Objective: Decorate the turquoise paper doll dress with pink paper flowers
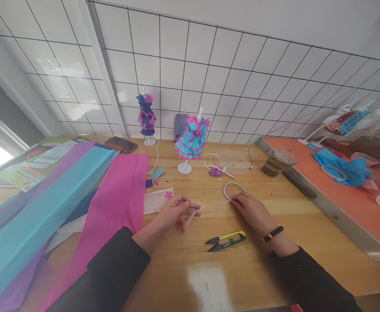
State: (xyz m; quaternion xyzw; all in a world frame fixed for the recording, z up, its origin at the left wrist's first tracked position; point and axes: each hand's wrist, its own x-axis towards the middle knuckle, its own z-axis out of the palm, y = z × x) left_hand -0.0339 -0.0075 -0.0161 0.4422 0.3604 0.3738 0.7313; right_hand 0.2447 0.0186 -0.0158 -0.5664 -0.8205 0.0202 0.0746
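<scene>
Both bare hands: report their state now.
Left hand: partly curled, holding a thin translucent white strip.
Right hand: closed, gripping a flat white ring.

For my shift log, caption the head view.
Left hand holds a pale strip, right hand a white ring, near snips.

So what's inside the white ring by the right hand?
You can see wooden tabletop through the white ring. The right hand covers the ring's near edge, so I can't tell what's under the fingers there.
</scene>
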